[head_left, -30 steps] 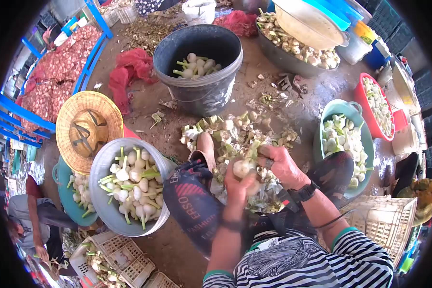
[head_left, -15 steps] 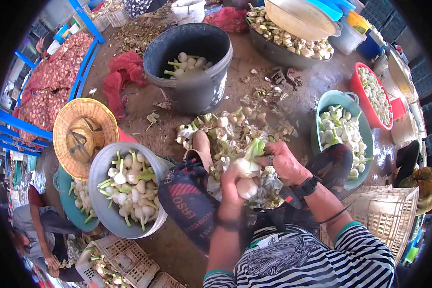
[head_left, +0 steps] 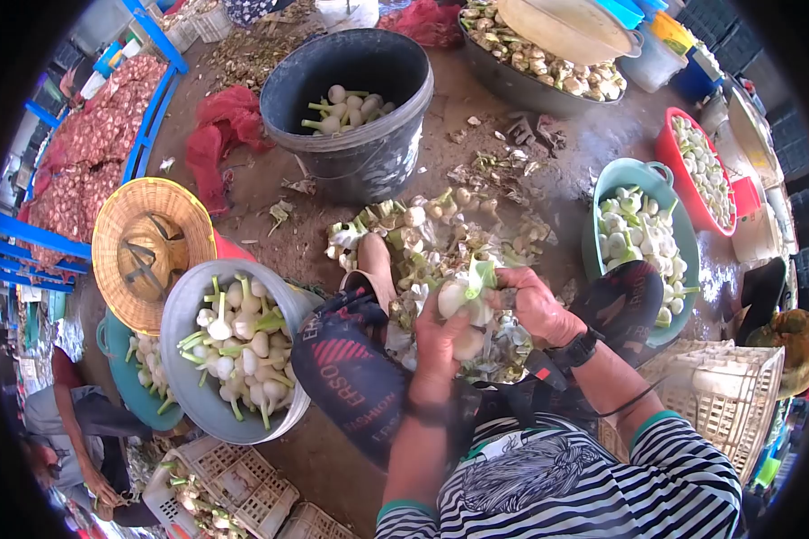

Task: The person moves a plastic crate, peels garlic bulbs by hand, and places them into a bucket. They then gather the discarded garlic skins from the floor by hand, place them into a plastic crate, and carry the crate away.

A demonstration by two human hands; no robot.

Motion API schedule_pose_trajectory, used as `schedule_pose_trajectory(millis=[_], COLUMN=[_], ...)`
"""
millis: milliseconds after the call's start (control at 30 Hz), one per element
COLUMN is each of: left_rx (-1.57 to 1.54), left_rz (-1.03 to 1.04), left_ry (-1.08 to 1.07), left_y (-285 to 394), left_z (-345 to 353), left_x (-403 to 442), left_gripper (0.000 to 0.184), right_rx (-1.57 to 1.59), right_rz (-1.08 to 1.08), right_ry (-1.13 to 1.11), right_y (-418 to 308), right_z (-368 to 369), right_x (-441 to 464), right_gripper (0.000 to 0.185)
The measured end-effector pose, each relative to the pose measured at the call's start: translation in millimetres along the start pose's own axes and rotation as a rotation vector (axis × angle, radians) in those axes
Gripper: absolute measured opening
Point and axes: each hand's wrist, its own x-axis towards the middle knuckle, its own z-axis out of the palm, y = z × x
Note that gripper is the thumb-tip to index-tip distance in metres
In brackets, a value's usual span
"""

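Note:
My left hand (head_left: 436, 346) is closed around a white garlic bulb (head_left: 452, 299). A second round bulb (head_left: 467, 343) shows right below it, at the palm side; whether the hand also grips this one is unclear. My right hand (head_left: 537, 307) is closed, its fingertips pinching the pale green outer leaf (head_left: 482, 273) at the bulb's stem end. Beneath both hands lies a heap of garlic peelings (head_left: 440, 238) on the ground. A black and red object (head_left: 545, 369) sits by my right wrist, its kind not clear.
A grey bucket of garlic (head_left: 180, 359) leans at my left, by a woven hat (head_left: 121, 229). Ahead stands a black bucket (head_left: 360, 171) with some bulbs. Green (head_left: 593, 238) and red (head_left: 665, 153) basins are at right, with a plastic crate (head_left: 737, 395). A co-worker (head_left: 81, 431) sits at far left.
My left hand has turned the bulb, so its white round side now faces up and left. The green leaf has bent away from it between my right fingertips. The view has shifted slightly.

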Motion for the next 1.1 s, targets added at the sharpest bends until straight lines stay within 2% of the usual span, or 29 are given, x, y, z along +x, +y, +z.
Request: schedule_pose_trajectory(millis=[67, 100, 200, 233, 267, 300, 367, 400, 433, 500, 567, 600, 633, 667, 700, 733, 833, 967, 1100], left_rx=[-0.24, -0.221, -0.143, -0.215, -0.284, -0.355, -0.449, -0.339, -0.229, -0.298, -0.248, -0.237, -0.227, -0.219, -0.275, -0.305, -0.286, -0.173, -0.181], left_rz=[-0.111, -0.096, -0.093, -0.069, -0.047, -0.025, -0.122, -0.077, -0.032, -0.032, -0.103, -0.091, -0.081, -0.07, -0.111, -0.101, -0.101, -0.176, -0.166], left_ry=[-0.141, -0.15, -0.219, -0.259, -0.299, -0.341, -0.361, -0.344, -0.32, -0.246, -0.088, -0.066, -0.051, -0.045, -0.189, -0.171, -0.094, 0.039, -0.031], left_y=[-3.5, -0.1, 7.3, 12.1, 18.9, 24.2, 22.3, 24.0, 24.5, 10.4, 12.6, 10.8, 7.3, 4.5, 8.1, 6.5, 7.3, 6.9, 10.4], left_z=[-12.4, -8.7, -0.9, 1.5, 4.5, 5.3, 3.0, 8.7, 12.3, 1.6, -0.8, -1.7, -0.3, 2.5, 2.8, 4.2, 4.1, 4.2, 10.0], left_x=[3.7, 3.1, 0.0, -4.2, -11.2, -16.3, -14.5, -9.0, -6.0, 0.6, -2.9, -3.8, -2.1, 0.8, 1.6, 3.4, 3.3, -0.5, -0.8], left_gripper=[0.05, 0.05, 0.054, 0.055, 0.057, 0.058, 0.061, 0.061, 0.06, 0.056, 0.056, 0.055, 0.055, 0.054, 0.052, 0.051, 0.048, 0.045, 0.045], right_rx=[0.396, 0.594, -0.594, -1.025, -0.156, -0.791, 0.192, -0.67, -1.227, -1.421, -0.767, -0.643, -0.647, -0.781, -0.92, -1.082, -1.3, -1.413, -1.375], right_rz=[-0.023, -0.036, -0.318, -0.394, -0.311, -0.024, -0.059, 0.224, 0.29, 0.218, -0.013, -0.226, -0.397, -0.487, -0.577, -0.607, -0.661, -0.74, -0.744], right_ry=[0.028, 0.045, 0.409, 0.53, 0.453, 0.508, 0.492, 0.372, 0.035, 0.002, 0.189, 0.186, 0.158, 0.095, 0.032, 0.044, 0.083, 0.169, 0.176], right_y=[11.3, 14.3, 10.5, 8.9, 34.2, -14.2, 62.8, 68.3, 67.3, 45.8, 27.1, 7.3, -10.9, -23.1, -31.6, -32.8, -26.2, -14.8, -11.1], right_z=[1.4, 2.0, -8.6, -14.9, -34.1, -31.8, -70.2, -59.3, -40.8, -15.3, -24.6, -22.3, -16.8, -12.2, -9.3, -2.7, 7.5, 19.5, 11.7], right_x=[0.5, -0.2, -6.7, -7.1, 5.7, -6.3, 25.2, 29.2, 27.8, 11.2, 9.2, 6.6, 3.9, -1.4, -4.2, -6.8, -10.1, -11.3, -8.2], right_gripper=[0.023, 0.022, 0.028, 0.028, 0.032, 0.027, 0.02, 0.023, 0.026, 0.026, 0.027, 0.028, 0.03, 0.035, 0.04, 0.047, 0.046, 0.035, 0.032])
